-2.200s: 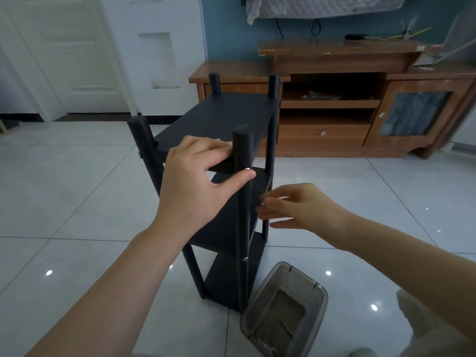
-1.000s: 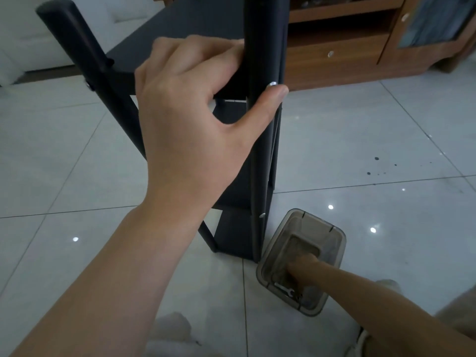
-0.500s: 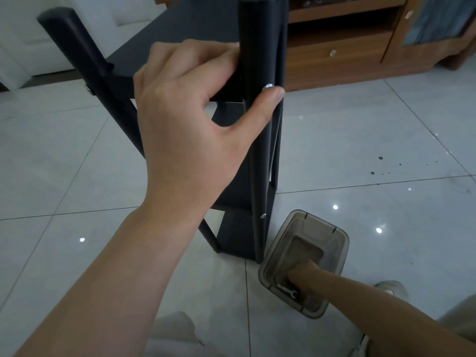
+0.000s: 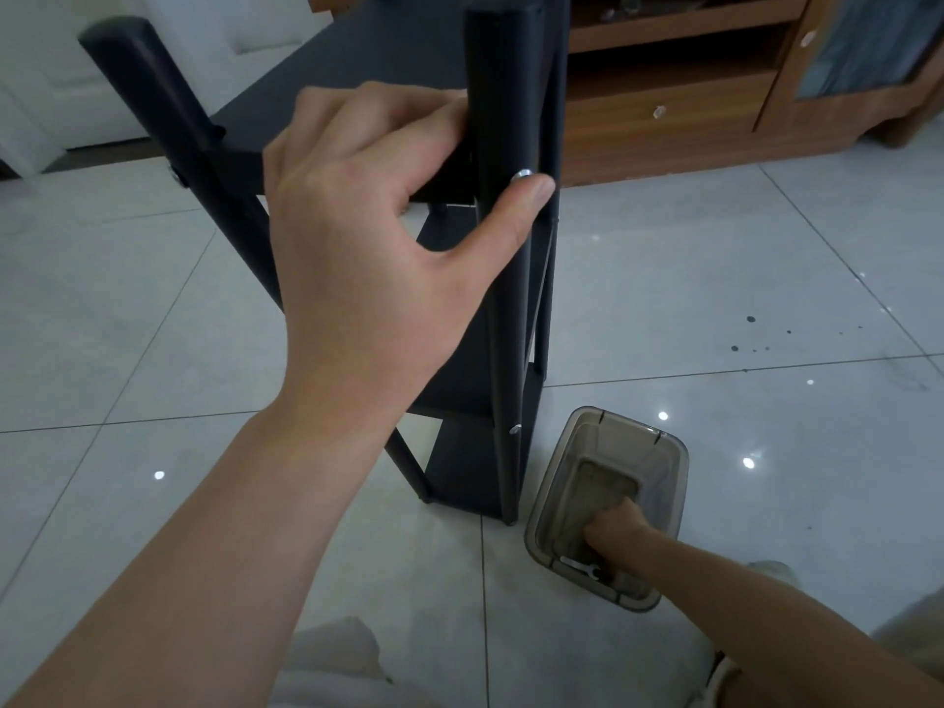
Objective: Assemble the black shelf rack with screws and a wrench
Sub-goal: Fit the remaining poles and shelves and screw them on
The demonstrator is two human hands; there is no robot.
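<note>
My left hand point(image 4: 368, 237) grips black shelf rack point(image 4: 505, 324) by screw point(image 4: 522, 173); right hand point(image 4: 613, 526) in container point(image 4: 631, 426), grip indeterminable; wrench point(image 4: 580, 567) pickup next.

Fingers of right hand point(image 4: 615, 523) unseen inside tinted bin point(image 4: 631, 424); rack point(image 4: 505, 324) top off-frame.

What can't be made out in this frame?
Head view only.
Fingers of the right hand: buried in the smoky translucent plastic bin; grip unreadable.
Far posts of the black shelf rack: cut off by the top edge.
Corner joint: covered by the left hand.
Small silver wrench: too small for detail.
</note>
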